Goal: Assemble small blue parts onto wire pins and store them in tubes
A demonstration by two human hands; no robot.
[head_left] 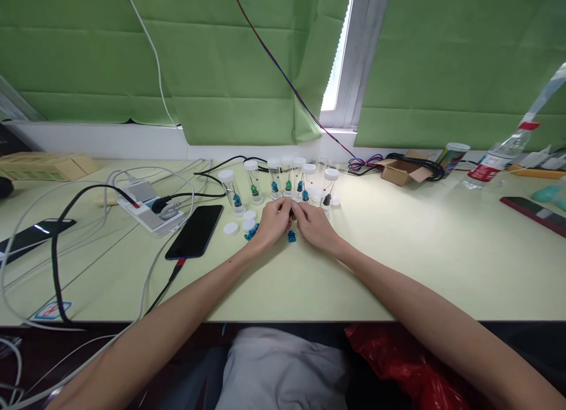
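My left hand point(276, 219) and my right hand point(315, 222) meet over the table, fingers closed and thumbs together. Something small and dark shows between the fingertips, too hidden to name. Just below them on the table lies a small blue piece point(292, 236). More blue pieces point(251, 232) sit beside my left wrist, near loose white caps point(230, 228). Behind my hands stand several clear tubes with white caps, each with a small figure inside: one blue point(236, 199), one green point(254, 189), and a dark one in the tube point(328, 193) at the right.
A black phone point(194, 232) and a power strip point(152, 212) with tangled cables lie to the left. Toward the back right are an open cardboard box point(403, 169), a printed can point(451, 158) and a plastic bottle point(490, 162). A dark red-edged device point(535, 215) rests far right.
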